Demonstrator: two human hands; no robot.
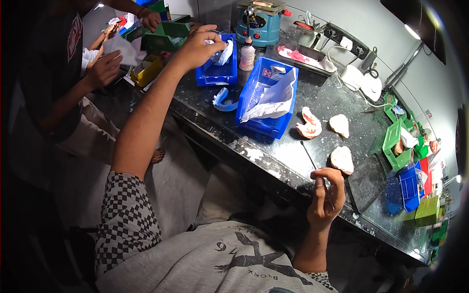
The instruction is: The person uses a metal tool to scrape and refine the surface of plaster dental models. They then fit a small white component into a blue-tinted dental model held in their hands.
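My left hand [198, 47] reaches over the small blue bin [216, 79], its fingertips closed on a pale blue-white piece [225, 53] whose exact kind I cannot make out. My right hand [326, 198], near the bench's front edge, grips a thin rod-like hand tool [309, 155] with a dark tip, pointing away from me. Beyond that tip lie a curved pink-and-white dental piece [309, 124] and two cream plaster casts, one farther back [339, 125] and one nearer [342, 160]. A blue horseshoe-shaped piece [224, 100] rests between the small bin and a larger blue bin [264, 124] with white paper [273, 101].
A pink bottle [247, 54] and a teal machine [259, 28] stand behind the bins. A tray with pink scraps [298, 56] lies at the back. On the right are a dark flat tray [366, 184] and several coloured bins [396, 144]. Another person's hand [104, 68] holds white paper at left.
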